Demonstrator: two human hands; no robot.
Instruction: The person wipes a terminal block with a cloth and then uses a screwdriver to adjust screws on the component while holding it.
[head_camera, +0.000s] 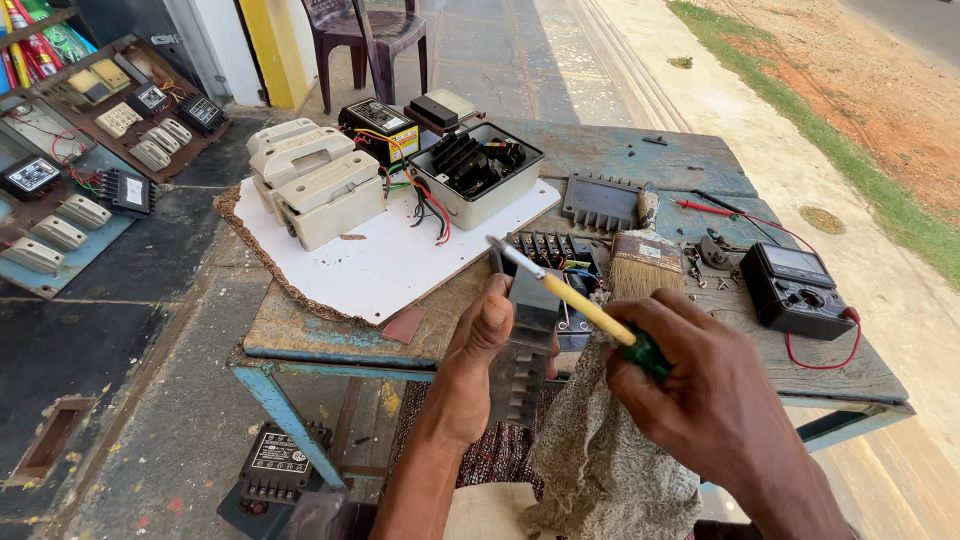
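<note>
Nearest the camera, the right hand has its fingers closed around the green grip of a yellow-shafted screwdriver, with a coarse grey rag bunched beneath it; the blade points up and left, its tip above the tabletop's near edge. The left hand clasps a dark ribbed terminal cover, thumb across its upper end, held upright just in front of the tabletop. Judged by appearance, the cover is rigid moulded plastic, light, with thin fins liable to crack; the solid side edges offer the safest hold. The screwdriver looks stiff and light, its grip non-slip. Beyond lie a paintbrush, a black multimeter with red leads, and a white board carrying cream meter housings and an opened grey box with loose wires. A purple plastic chair stands farthest off.
</note>
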